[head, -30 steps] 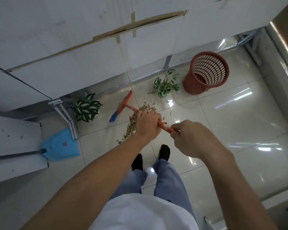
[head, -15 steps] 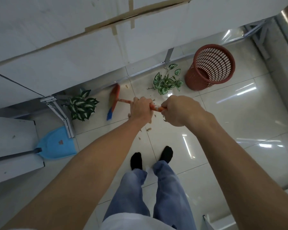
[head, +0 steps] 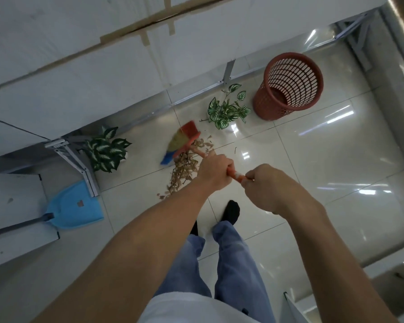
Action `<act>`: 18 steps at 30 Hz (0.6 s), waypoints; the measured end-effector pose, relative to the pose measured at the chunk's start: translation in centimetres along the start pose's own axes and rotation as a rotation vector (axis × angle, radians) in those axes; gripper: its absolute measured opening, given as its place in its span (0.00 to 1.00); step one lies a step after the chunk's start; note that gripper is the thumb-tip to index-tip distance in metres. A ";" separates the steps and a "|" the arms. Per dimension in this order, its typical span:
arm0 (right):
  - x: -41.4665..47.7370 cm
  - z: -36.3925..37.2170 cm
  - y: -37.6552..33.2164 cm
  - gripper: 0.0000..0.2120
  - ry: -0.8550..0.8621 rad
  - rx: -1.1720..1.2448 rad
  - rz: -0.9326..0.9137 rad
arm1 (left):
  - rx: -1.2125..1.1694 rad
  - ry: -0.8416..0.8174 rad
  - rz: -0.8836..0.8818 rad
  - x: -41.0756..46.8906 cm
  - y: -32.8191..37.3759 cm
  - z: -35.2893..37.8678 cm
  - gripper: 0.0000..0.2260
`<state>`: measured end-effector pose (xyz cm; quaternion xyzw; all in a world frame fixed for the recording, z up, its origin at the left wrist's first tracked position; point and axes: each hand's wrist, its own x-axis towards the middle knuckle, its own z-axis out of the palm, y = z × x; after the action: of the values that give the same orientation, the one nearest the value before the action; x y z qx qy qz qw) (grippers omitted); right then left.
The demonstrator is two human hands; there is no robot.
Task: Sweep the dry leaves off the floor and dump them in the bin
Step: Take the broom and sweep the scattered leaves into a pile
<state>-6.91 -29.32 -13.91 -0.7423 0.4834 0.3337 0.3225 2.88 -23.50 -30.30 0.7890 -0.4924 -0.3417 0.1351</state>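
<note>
We grip the broom (head: 184, 141) with both hands: left hand (head: 216, 171) nearer the head, right hand (head: 266, 189) at the handle end. Handle runs forward-left. Leaves (head: 184, 168) lie just beyond our left hand, against the bristles; bin (head: 289, 89) well ahead-right of both.

The broom (head: 181, 143) has an orange handle and a blurred head of red, yellow and blue bristles, tilted on the floor (head: 313, 159) just beyond the left hand (head: 216, 171). That hand grips the handle nearer the head. The right hand (head: 266, 190) grips its upper end, and a short white-banded stretch shows between them. The dry leaves (head: 184, 166), brown and curled, lie in a loose strip beside the left hand, reaching up to the bristles. The bin (head: 264, 106), a red-brown perforated basket, stands upright well beyond the right hand. The blue dustpan (head: 75, 206) lies flat, far to the left of the left hand.
</note>
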 end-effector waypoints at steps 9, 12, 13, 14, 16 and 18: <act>-8.0 -1.6 0.6 0.15 0.096 0.045 -0.072 | 0.034 0.378 0.166 -2.9 1.9 -1.1 0.06; -6.5 -0.4 0.3 0.13 0.130 0.086 -0.060 | 0.030 0.337 0.092 -2.2 2.0 -1.7 0.07; -5.6 0.0 0.3 0.13 0.136 0.108 -0.048 | 0.032 0.282 0.063 -1.8 1.9 -1.7 0.05; -4.8 0.5 0.3 0.13 0.135 0.140 -0.032 | 0.025 0.212 0.042 -1.4 1.8 -1.7 0.03; -3.6 1.4 0.4 0.12 0.106 0.232 0.012 | 0.015 0.063 0.019 -0.8 1.5 -1.5 0.04; -3.1 2.3 0.8 0.12 0.065 0.330 0.063 | 0.054 -0.040 0.024 -0.8 1.6 -1.0 0.04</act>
<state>-8.99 -26.17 -12.83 -0.6741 0.5650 0.2356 0.4134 2.29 -23.66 -28.36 0.7796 -0.5135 -0.3421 0.1079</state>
